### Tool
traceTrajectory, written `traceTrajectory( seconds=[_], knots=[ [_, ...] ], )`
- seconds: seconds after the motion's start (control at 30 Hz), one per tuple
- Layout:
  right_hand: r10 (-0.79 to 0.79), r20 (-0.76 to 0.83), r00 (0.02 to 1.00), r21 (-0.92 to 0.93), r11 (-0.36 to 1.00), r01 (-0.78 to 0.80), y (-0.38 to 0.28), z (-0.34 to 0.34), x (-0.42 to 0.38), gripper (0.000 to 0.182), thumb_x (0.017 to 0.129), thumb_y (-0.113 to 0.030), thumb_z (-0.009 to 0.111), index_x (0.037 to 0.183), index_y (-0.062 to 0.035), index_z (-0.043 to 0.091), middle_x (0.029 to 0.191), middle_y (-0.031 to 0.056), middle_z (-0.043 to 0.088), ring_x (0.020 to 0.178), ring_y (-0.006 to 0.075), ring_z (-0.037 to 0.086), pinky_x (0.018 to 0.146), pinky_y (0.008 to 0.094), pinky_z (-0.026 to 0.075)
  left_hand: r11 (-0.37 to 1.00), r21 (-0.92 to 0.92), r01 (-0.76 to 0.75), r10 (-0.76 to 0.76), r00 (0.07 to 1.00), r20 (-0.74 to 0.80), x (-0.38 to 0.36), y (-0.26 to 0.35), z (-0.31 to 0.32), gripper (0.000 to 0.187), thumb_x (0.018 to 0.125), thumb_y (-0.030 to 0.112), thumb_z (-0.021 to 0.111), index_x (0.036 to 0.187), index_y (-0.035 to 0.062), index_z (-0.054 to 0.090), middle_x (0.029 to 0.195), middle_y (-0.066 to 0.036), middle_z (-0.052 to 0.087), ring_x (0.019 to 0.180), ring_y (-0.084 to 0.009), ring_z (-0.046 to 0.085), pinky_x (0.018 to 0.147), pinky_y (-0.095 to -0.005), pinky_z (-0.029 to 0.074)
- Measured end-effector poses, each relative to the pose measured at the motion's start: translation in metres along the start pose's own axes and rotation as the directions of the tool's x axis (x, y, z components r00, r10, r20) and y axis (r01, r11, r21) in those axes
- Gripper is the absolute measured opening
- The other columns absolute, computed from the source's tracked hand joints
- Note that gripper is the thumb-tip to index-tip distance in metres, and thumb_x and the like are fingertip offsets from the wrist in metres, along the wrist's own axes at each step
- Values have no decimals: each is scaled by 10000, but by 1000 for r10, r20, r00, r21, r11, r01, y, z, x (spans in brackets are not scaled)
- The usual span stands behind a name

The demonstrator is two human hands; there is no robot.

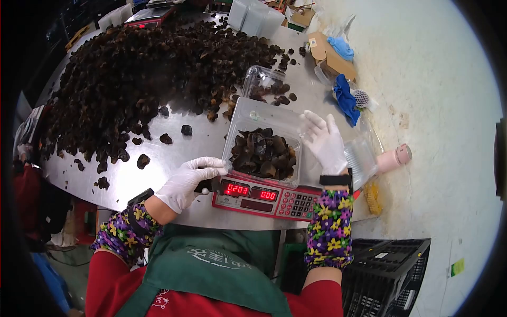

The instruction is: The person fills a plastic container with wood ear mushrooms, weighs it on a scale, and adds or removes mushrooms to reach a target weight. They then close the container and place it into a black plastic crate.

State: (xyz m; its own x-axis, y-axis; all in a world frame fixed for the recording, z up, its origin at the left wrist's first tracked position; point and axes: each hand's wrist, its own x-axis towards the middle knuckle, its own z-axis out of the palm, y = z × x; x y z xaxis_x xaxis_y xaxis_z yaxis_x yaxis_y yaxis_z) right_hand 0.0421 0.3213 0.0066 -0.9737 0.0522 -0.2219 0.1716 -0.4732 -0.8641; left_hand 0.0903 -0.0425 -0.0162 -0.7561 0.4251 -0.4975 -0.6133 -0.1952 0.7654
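A clear plastic box (pixel 241 117) with its lid folded back sits on a red digital scale (pixel 222 203), whose left display reads 0.203. Dark wood ear mushrooms (pixel 262 154) fill the box. My left hand (pixel 186 182), white-gloved, has its upper fingers stretched to the box's left side. Below them, a dark wood ear piece (pixel 207 185) shows within its curled lower fingers. My right hand (pixel 323 141), also gloved, is raised at the box's right edge with its fingers apart and nothing in them.
A big heap of wood ear mushrooms (pixel 142 74) covers the left and back of the steel table (pixel 177 150). Another clear box (pixel 257 75) lies behind the scale. At right are stacked clear lids (pixel 360 158), a pink bottle (pixel 393 159) and a blue cloth (pixel 346 99). Black crates (pixel 388 259) stand below.
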Motion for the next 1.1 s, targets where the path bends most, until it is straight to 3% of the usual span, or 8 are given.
traceTrajectory(
  seconds=[0.03,0.07,0.17,0.23,0.33,0.43,0.6,1.1],
  knots=[
    [-1,1,1000,-3,1000,1,-2,7,-13,606,1074,-507,382,1334,7,570,1276,157,638,1139,248,621,984,399,492,1000,17,24,-24,999,-40,2,-1,1,151,967,79,638,1113,97,671,937,-7,721,644,-68,601,483,-198,413],
    [-148,0,989,-254,957,143,-3,15,-33,542,1070,-470,424,1237,0,637,1261,142,647,1143,222,613,1001,389,475,1000,-27,14,-14,1000,-22,6,-5,-4,145,991,151,641,1122,96,667,892,6,708,629,-76,592,477,-201,405],
    [-309,165,937,-754,573,322,5,36,-90,311,1031,-289,568,1109,-28,718,1268,139,631,1214,202,559,1083,369,396,998,-64,11,-13,999,-40,11,-7,-7,198,1007,263,644,1097,89,670,839,6,692,610,-83,578,470,-209,391],
    [-404,204,892,-871,340,353,32,31,-110,296,937,-145,679,1216,-47,672,1325,140,571,1153,211,597,1023,349,456,999,-42,17,-18,1000,-5,14,-5,-11,240,999,315,651,1078,89,670,811,10,682,591,-80,566,465,-209,381],
    [-452,129,883,-865,384,323,55,31,-125,421,940,-164,692,1331,-51,581,1297,147,577,1072,182,624,937,327,505,999,28,31,-32,999,42,15,1,-8,281,988,367,664,1035,90,671,765,11,670,564,-74,551,457,-211,367],
    [-310,-132,941,-781,618,94,56,37,-134,451,978,-179,661,1372,-21,508,1144,133,640,937,157,645,828,283,522,984,178,26,-34,999,41,12,9,4,268,989,363,662,990,95,675,741,9,669,549,-70,550,452,-213,363],
    [19,-172,985,-570,813,-115,57,32,-135,216,1041,-209,580,1147,-25,545,865,62,683,707,102,621,663,227,494,944,329,25,-23,1000,-9,8,15,10,223,999,310,637,934,103,687,745,-1,680,558,-68,566,454,-219,372],
    [99,-163,982,-360,920,-152,59,29,-128,111,1023,-158,560,1064,-74,500,944,133,672,755,175,664,702,291,543,955,295,10,-37,996,86,12,12,15,161,988,191,636,866,90,668,738,-11,684,581,-60,572,497,-207,394]
  ],
)
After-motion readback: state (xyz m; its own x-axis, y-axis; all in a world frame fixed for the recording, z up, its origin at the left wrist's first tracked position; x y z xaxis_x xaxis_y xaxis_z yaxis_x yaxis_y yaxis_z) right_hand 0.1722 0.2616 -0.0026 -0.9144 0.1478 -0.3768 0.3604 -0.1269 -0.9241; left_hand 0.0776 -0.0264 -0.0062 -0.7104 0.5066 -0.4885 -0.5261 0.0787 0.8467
